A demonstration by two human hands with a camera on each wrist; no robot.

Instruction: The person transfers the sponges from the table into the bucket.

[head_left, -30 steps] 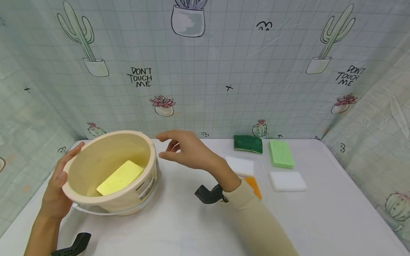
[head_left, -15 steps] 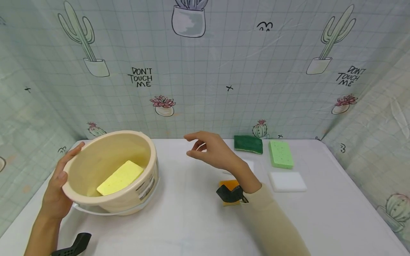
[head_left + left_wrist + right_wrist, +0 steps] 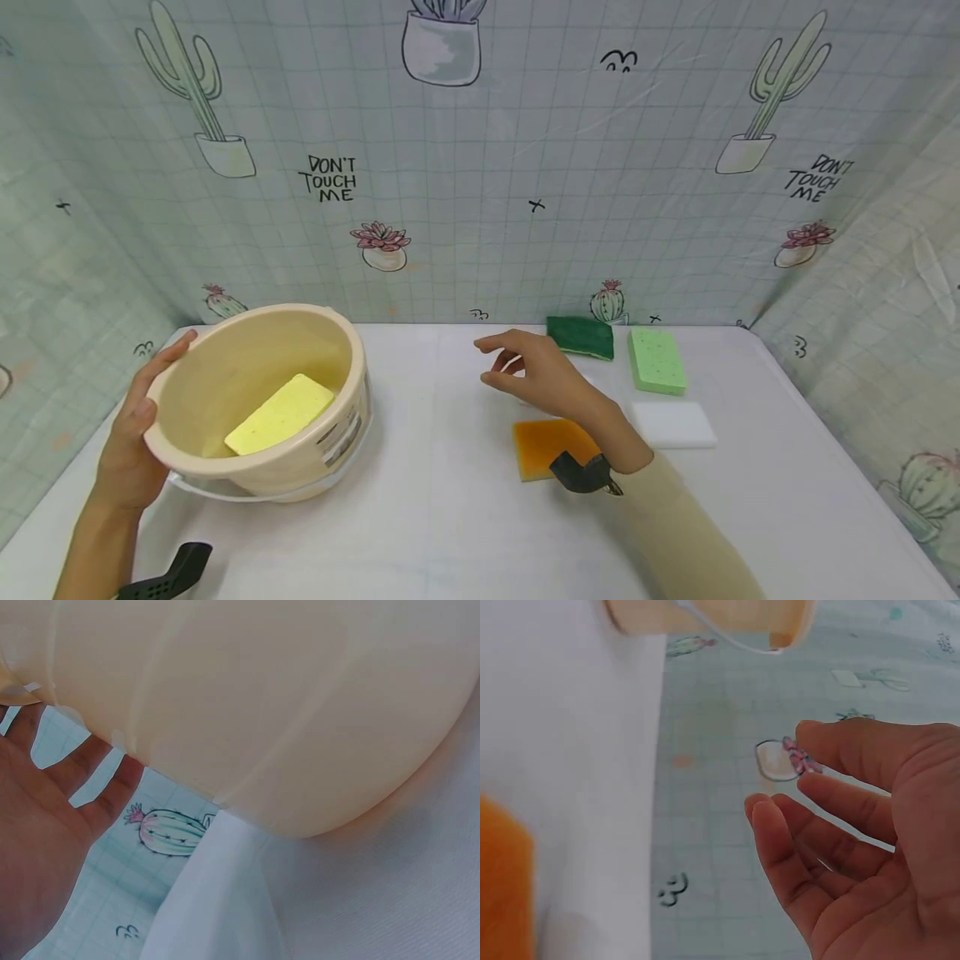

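Observation:
A cream bucket (image 3: 258, 333) stands tilted at the left of the table, its open top facing me. Inside it lies a yellow sponge (image 3: 281, 414). My left hand (image 3: 135, 442) grips the bucket's left side at the rim; in the left wrist view its fingers (image 3: 112, 787) reach behind the bucket wall. My right hand (image 3: 543, 375) hovers over the table with loosely bent fingers and holds nothing, as the right wrist view confirms. Nearest to it are an orange sponge (image 3: 551, 446) below the wrist and a dark green scouring pad (image 3: 580, 337) behind.
To the right lie a light green sponge (image 3: 657, 361) and a white sponge (image 3: 672, 425). Another white sponge is mostly hidden under my right hand. A white bucket handle (image 3: 225, 497) hangs in front of the bucket. A printed curtain (image 3: 480, 167) stands behind the white table (image 3: 450, 533).
My right hand has moved away from the bucket rim to the right, uncovering most of the orange sponge. The left hand, bucket and yellow sponge stay in place.

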